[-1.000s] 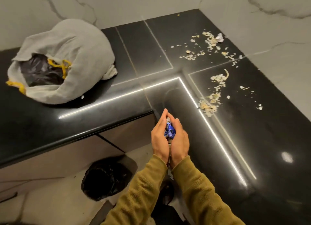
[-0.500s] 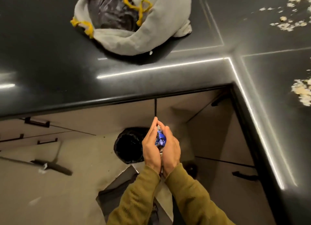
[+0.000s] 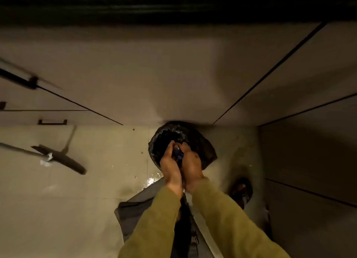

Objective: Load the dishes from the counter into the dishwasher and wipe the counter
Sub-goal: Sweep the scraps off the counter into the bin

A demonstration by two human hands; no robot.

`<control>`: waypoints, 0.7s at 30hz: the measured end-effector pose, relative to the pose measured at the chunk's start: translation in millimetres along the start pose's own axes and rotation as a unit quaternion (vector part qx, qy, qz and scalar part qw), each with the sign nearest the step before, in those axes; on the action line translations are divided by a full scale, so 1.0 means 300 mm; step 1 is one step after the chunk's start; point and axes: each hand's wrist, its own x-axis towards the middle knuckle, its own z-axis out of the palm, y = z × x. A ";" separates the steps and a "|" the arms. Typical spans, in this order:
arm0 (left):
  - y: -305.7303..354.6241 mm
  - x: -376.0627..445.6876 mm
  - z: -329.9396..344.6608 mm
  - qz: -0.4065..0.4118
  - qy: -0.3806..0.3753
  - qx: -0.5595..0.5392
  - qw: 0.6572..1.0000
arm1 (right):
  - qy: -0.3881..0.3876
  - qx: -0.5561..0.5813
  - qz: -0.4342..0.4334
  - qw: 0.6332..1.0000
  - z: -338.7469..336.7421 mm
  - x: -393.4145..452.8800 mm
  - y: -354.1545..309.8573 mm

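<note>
My left hand (image 3: 170, 166) and my right hand (image 3: 191, 168) are pressed together, palms facing, cupped around a crumpled blue wrapper (image 3: 178, 155) and scraps. Both hands hover directly over the open mouth of a black bin bag (image 3: 201, 139) standing on the floor against the cabinets. Only the front edge of the black counter (image 3: 173, 4) shows, along the top of the view. Most of what the hands hold is hidden between the palms.
Beige cabinet fronts (image 3: 135, 74) with dark handles (image 3: 52, 122) run below the counter. A long-handled floor wiper (image 3: 61, 160) lies on the tiled floor at left. My shoe (image 3: 241, 189) is beside the bag at right.
My view has tilted down from the counter to the floor. Both cupped hands, still holding the wrapper and scraps, have dropped from counter-edge height to just over the bin bag.
</note>
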 end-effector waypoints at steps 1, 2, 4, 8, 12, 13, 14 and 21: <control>-0.017 0.073 -0.011 -0.018 0.012 -0.017 1.000 | 0.012 0.003 0.024 1.000 0.002 0.081 0.028; -0.033 0.150 -0.027 -0.032 0.023 -0.027 0.999 | 0.019 0.003 0.043 0.999 0.007 0.150 0.049; -0.056 0.284 -0.053 -0.041 0.058 -0.045 0.996 | 0.029 -0.009 0.062 0.998 0.019 0.267 0.088; -0.101 0.510 -0.078 -0.036 0.072 -0.052 0.995 | 0.021 -0.010 0.070 0.997 0.036 0.487 0.144; -0.116 0.678 -0.084 -0.027 0.036 -0.029 0.999 | 0.039 -0.015 0.040 0.998 0.041 0.686 0.167; -0.112 0.710 -0.088 -0.023 0.026 -0.014 0.999 | 0.046 -0.016 0.033 0.998 0.041 0.726 0.165; -0.110 0.741 -0.098 -0.021 0.018 -0.003 1.000 | 0.049 -0.022 0.025 0.998 0.039 0.765 0.167; -0.076 0.760 -0.142 -0.012 0.029 0.079 0.996 | 0.075 -0.048 0.001 0.996 -0.009 0.828 0.167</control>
